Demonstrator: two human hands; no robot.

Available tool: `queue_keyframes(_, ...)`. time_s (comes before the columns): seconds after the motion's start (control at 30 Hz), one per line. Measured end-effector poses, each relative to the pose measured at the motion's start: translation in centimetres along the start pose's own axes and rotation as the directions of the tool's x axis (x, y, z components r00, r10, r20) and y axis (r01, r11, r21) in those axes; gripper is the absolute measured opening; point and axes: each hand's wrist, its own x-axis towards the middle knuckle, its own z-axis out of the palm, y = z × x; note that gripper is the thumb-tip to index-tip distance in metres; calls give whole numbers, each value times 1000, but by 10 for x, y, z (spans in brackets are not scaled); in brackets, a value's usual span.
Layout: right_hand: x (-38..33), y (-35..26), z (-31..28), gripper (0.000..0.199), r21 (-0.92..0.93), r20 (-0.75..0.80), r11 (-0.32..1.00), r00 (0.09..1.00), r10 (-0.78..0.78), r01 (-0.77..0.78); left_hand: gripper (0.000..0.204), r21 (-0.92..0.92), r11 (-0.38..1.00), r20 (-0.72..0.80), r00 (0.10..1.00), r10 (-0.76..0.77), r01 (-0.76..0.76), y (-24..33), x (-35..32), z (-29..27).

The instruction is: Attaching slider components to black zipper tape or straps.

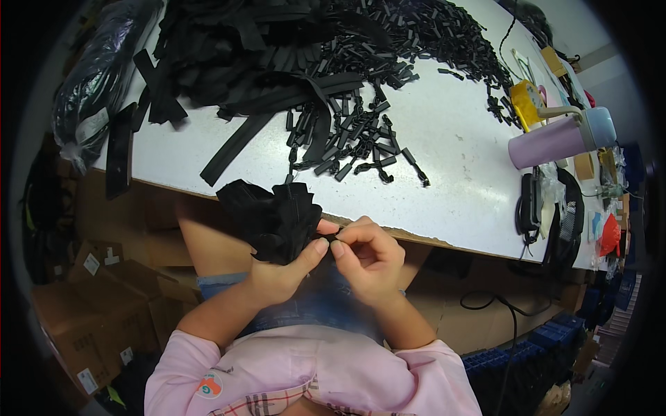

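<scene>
My left hand (288,272) is closed around a folded bunch of black zipper strips (267,215) above my lap, near the table's front edge. Close against it, my right hand (371,260) pinches thumb to forefinger at a small dark piece by the end of the bunch. That piece is mostly covered by the fingertips, so its kind cannot be made out. On the table just beyond lies a loose heap of small black zipper pulls with cords (354,139). A single strip (236,149) lies flat to the left of this heap.
A large pile of black zipper strips (243,76) covers the back left, with many more pulls (430,35) behind. A clear plastic bag (97,90) lies at the left edge. A pink tumbler (548,142) lies at right by a yellow object (527,104). Cardboard boxes (97,312) stand below left.
</scene>
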Motion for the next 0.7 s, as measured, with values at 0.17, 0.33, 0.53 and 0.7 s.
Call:
queue_keyframes(0.17,-2,2,1,6,-201,-9,972,992,-126,122,19,50,971,-12,972,236,-235,-3,-1,2)
queue_keyframes(0.33,-4,-2,-5,7,37,120,988,983,142,-147,19,51,984,28,985,169,-170,4,-3,-4)
queue_keyframes(0.53,-6,-1,-2,6,25,94,997,993,67,-70,16,144,969,59,979,195,-202,4,-2,-7)
queue_keyframes(0.7,5,-5,-1,9,-234,98,954,980,-172,190,10,11,1000,4,1000,-30,30,2,1,-10)
